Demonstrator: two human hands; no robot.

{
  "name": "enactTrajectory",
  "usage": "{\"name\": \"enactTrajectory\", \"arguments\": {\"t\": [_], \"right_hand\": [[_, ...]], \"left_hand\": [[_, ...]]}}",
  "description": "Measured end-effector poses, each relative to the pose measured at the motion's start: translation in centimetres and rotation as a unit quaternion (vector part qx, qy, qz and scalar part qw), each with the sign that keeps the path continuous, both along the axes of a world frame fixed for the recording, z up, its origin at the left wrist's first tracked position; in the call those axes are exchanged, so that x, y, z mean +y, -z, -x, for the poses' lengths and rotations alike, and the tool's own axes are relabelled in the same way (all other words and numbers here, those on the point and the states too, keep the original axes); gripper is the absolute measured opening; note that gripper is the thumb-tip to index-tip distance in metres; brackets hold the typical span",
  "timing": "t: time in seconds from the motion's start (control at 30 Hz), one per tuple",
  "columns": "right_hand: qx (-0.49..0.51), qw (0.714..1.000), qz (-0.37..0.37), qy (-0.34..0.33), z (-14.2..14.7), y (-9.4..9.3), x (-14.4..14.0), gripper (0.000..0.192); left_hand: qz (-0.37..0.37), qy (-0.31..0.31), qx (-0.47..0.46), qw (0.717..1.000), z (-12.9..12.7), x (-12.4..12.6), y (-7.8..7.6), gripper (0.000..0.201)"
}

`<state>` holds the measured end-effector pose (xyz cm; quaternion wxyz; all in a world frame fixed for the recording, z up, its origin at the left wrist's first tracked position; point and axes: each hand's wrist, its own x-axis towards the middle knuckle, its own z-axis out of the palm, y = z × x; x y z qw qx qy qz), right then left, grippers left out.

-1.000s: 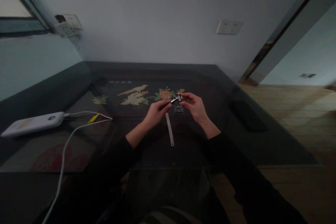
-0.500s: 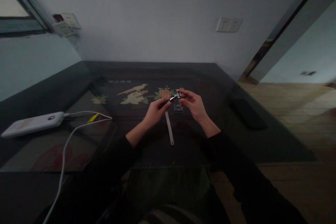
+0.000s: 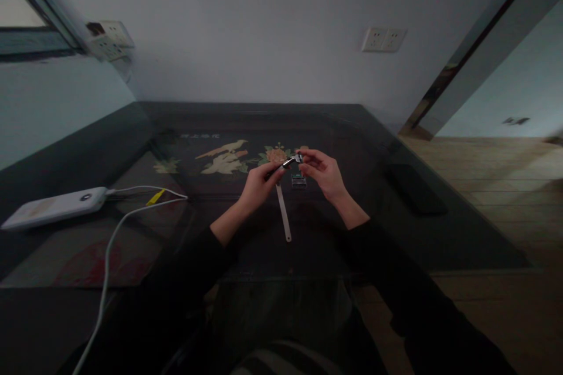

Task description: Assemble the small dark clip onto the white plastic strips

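Hands meet above the desk's [image 3: 352, 129] middle: our left hand [image 3: 257, 186] grips a razor [image 3: 288, 164] by its handle, our right hand [image 3: 323, 171] pinches its head; a pale strip [image 3: 284, 214] lies beneath.

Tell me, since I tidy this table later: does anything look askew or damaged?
Nothing looks damaged or spilled. Both hands, left hand and right hand, hold a small metal tool above the table; a pale strip and small part lie loose beneath.
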<state>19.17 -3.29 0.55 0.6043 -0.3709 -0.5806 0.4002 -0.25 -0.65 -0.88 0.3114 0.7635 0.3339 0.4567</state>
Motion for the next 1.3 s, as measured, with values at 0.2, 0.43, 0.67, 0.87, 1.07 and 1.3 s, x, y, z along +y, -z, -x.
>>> {"name": "enactTrajectory", "arguments": {"t": [0.2,0.43,0.67,0.87,1.07,1.3], "right_hand": [[0.011,1.0,0.009,-0.008,-0.2,-0.3,0.1,0.041],[0.032,0.999,-0.001,0.006,0.2,0.5,0.3,0.039],[-0.005,0.999,0.016,0.032,0.2,0.7,0.3,0.045],[-0.07,0.997,0.002,0.028,-0.7,0.1,0.3,0.045],[-0.176,0.984,-0.011,0.016,-1.9,-0.1,0.5,0.043],[-0.159,0.987,-0.011,0.02,-1.6,0.0,0.4,0.044]], "left_hand": [[-0.007,0.044,0.007,0.999,0.3,0.0,-0.3,0.029],[0.034,0.052,-0.028,0.998,-0.3,-0.4,0.0,0.029],[0.029,0.02,0.006,0.999,-0.1,-0.1,0.1,0.03],[-0.007,0.026,0.045,0.999,0.4,0.4,-0.1,0.029],[-0.054,0.04,0.111,0.992,1.3,1.2,-0.7,0.021],[-0.036,0.042,0.1,0.994,1.1,1.3,-0.4,0.022]]}}
